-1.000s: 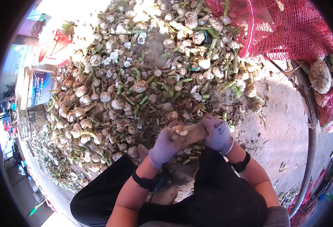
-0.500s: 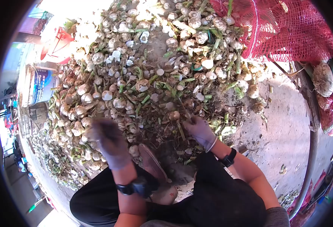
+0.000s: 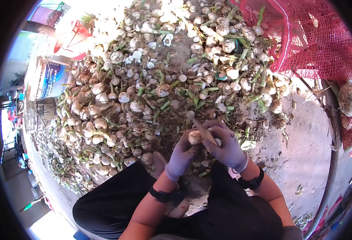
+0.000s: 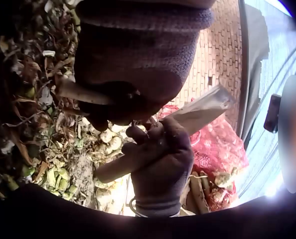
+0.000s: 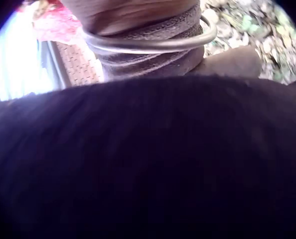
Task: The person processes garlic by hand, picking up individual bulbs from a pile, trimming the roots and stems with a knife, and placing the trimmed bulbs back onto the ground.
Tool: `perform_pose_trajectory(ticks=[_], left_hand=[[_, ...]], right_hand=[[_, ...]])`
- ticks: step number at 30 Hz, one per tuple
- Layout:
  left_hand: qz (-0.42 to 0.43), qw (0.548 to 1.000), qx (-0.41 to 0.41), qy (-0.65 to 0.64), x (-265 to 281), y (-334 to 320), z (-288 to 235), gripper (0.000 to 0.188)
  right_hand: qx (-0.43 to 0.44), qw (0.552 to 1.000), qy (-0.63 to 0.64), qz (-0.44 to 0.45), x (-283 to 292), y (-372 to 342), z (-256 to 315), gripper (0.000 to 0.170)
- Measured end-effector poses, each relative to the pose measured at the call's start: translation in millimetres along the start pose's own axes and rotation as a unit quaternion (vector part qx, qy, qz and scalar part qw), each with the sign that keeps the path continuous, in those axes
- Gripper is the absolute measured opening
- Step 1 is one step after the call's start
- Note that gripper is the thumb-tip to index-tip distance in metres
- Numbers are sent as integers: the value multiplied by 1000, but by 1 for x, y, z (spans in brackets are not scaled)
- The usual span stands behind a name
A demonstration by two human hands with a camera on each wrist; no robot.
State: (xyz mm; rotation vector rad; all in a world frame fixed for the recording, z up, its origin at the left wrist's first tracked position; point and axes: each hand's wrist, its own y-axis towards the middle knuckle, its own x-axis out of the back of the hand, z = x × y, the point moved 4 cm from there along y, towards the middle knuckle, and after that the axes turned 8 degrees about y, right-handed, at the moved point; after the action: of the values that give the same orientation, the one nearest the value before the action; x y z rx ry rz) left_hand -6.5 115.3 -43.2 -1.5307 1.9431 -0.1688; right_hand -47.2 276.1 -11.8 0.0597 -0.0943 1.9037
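Both hands wear pale purple knit gloves and meet over the pile of garlic (image 3: 104, 124). My left hand (image 3: 181, 154) grips a garlic bulb (image 3: 195, 137), its brown side turned up in the head view. In the left wrist view a pale stalk (image 4: 80, 92) sticks out from this dark, shaded hand. My right hand (image 3: 227, 150), close against the left, holds a knife with a broad blade (image 4: 203, 109) and a thick handle (image 4: 118, 167). Dark cloth fills most of the right wrist view, where only the glove cuff (image 5: 153, 62) and a bangle (image 5: 153, 46) show; the fingers are hidden.
A red mesh bag (image 3: 316, 40) lies at the upper right, and a wooden pole (image 3: 332, 120) runs beside bare concrete (image 3: 288, 148). A labelled bucket (image 3: 52, 80) and a red basin (image 3: 74, 40) stand left. Loose stalks and peel litter the floor.
Half a second ago my left hand was out over the pile on the left; now it is back beside my right hand with a garlic bulb. The head view has shifted slightly.
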Motion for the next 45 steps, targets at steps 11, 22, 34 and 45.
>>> perform_pose_trajectory(ticks=[11, 22, 34, 45], left_hand=[[100, 989, 8, -112, -39, 8, -20, 45], [89, 991, 38, 92, -24, -4, -11, 40], [-142, 960, -83, -228, -31, 19, -53, 14], [-200, 976, -34, -78, 32, 7, -58, 43]], right_hand=[[30, 956, -288, 38, 21, -21, 36, 41], [-100, 933, -344, 1, 41, -31, -39, 26], [-379, 920, 104, 9, 1, -35, -69, 20], [-81, 790, -589, -147, 129, 73, -59, 21]])
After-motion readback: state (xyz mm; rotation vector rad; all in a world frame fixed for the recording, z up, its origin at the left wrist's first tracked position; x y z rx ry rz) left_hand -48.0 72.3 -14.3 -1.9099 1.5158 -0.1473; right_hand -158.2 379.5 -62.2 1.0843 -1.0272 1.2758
